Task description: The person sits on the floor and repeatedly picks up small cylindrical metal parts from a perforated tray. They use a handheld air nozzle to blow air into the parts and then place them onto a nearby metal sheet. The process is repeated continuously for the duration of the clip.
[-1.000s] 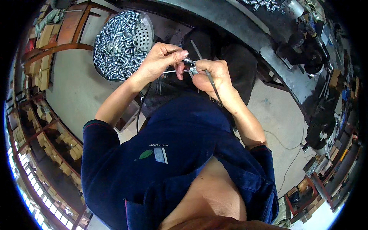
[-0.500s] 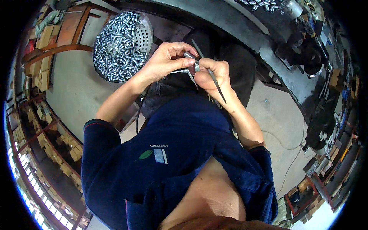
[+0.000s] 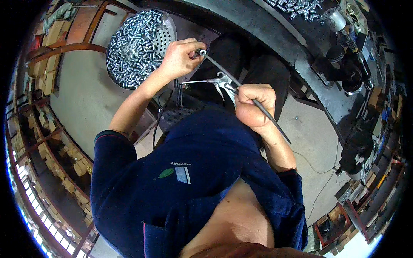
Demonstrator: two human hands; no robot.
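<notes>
Silvery metal shows between the fingertips of the left hand [image 3: 180, 59], which pinches a short sleeve [image 3: 202, 52] with its fingers drawn narrow. The sleeve sits at the far side of the scene, just right of the loaded pan, with its ringed end turned up. A slim dark rod [image 3: 223, 70] slants from there toward the near right; its far tip meets the ringed end, though I cannot tell whether it enters the hole.

The right hand [image 3: 257, 102], nearer and farther right, is curled into a fist around the rod, whose pointed near end reaches past the wrist. Just left of this fist is a grey air gun [image 3: 221, 80], its thin nozzle pointing left; the fist hides part of it, so I cannot tell how it is gripped.

Far left stands a round perforated pan [image 3: 161, 42], heaped with similar sleeves [image 3: 131, 53]. A dark bench [image 3: 275, 32] runs from the far middle to the right, bearing more small metal parts [image 3: 299, 8] and a machine with black knobs [image 3: 353, 86]. Shelves [image 3: 56, 163] with brown boxes line the left side
</notes>
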